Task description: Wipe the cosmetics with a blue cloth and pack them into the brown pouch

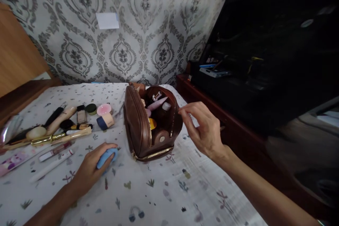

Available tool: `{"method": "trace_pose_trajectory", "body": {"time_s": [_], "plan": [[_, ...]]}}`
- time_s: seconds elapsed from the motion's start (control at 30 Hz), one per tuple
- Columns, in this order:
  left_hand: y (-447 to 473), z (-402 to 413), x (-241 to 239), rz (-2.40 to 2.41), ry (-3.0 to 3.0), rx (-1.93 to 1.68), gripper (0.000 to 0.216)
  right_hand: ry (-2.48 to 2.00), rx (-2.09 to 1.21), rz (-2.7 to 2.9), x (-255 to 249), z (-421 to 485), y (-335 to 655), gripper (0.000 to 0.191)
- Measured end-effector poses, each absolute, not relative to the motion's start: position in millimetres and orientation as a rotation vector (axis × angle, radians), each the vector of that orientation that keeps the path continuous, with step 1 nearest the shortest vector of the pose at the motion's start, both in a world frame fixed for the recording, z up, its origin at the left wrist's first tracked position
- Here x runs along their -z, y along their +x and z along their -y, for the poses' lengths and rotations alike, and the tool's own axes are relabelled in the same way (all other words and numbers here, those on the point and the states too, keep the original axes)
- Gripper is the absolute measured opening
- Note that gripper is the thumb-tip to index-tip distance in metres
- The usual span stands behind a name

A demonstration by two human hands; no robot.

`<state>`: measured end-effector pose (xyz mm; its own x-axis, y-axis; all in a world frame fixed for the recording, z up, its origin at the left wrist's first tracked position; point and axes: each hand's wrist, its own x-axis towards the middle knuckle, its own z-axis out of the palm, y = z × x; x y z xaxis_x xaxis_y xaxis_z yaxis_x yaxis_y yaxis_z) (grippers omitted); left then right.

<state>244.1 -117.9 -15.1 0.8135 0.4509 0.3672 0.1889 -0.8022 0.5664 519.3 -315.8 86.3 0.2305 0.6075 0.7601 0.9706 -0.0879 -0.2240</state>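
A brown leather cosmetic bag (139, 127) stands unzipped in the middle of the bed, with tubes and small pots showing inside. My right hand (202, 129) hovers beside the bag's right rim, thumb and forefinger pinched at its edge; what they grip is too small to make out. On the sheet left of the bag rests my left hand (91, 166), its fingers wrapped round a light blue makeup sponge (107, 157).
Several cosmetics lie on the patterned sheet (164, 190) at the left: brushes, tubes, a pink jar (104, 109), a foundation bottle (81, 116). A dark wooden ledge (212, 109) and an open black case (265, 49) stand at the right. Patterned wallpaper is behind.
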Motion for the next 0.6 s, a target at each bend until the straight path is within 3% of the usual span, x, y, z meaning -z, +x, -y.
{"method": "trace_pose_trajectory", "body": {"time_s": [0.2,0.43,0.6], "plan": [[246.4,120.8,11.6,-0.487,2.444,-0.625,0.028,-1.870,0.689,1.504,-87.0,305.1,529.4,0.016],[246.7,121.2,8.2,-0.497,2.441,-0.603,0.027,-2.206,0.382,1.371,-95.4,255.3,557.4,0.054],[246.1,120.5,11.7,-0.483,2.429,-0.608,0.028,-2.369,0.267,1.340,-98.4,242.2,556.5,0.052]]}}
